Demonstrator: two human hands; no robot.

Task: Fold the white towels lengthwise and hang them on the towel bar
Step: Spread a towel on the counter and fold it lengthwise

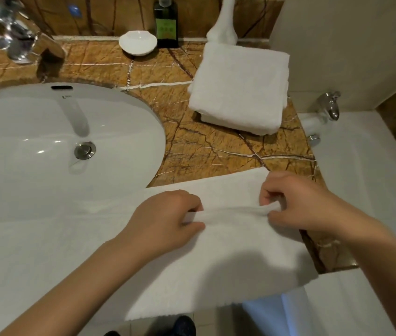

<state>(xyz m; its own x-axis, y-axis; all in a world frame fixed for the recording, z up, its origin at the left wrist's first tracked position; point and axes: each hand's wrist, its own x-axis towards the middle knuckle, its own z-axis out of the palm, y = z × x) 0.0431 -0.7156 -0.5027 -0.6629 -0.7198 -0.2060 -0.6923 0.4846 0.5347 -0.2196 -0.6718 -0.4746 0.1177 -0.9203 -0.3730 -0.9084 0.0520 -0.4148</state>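
A white towel lies spread flat over the front of the counter and part of the sink, its near edge hanging past the counter. My left hand pinches a raised ridge of the towel near its middle. My right hand pinches the same ridge a little to the right. A stack of folded white towels rests on the brown marble counter at the back right. No towel bar is in view.
The white sink with chrome faucet fills the left. A white dish and a dark green bottle stand at the back wall. A bathtub with chrome tap lies to the right.
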